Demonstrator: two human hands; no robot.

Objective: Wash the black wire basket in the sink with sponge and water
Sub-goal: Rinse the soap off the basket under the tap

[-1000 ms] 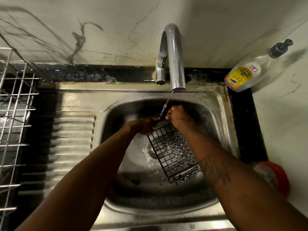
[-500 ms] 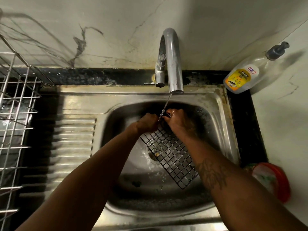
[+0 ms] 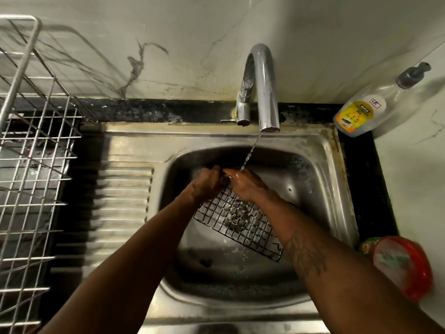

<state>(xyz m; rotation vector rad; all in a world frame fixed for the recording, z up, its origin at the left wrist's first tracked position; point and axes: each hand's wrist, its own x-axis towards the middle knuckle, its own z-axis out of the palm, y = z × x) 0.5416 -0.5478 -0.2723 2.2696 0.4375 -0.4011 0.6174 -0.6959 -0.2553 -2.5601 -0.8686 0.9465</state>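
While the basket (image 3: 240, 220) is gripped, tilted over the sink's (image 3: 313, 179) middle, at its far rim by curled fingers of left hand (image 3: 207, 183) and right hand (image 3: 248, 184), it is judged light, stiff, wet-slippery, best held there.

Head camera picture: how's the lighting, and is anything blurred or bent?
Head view: dim, glare on the curved chrome tap, deep shadow inside the stainless steel sink, wide-angle bending splays the silver wire dish rack, the red-lidded round tub at right is blurred.
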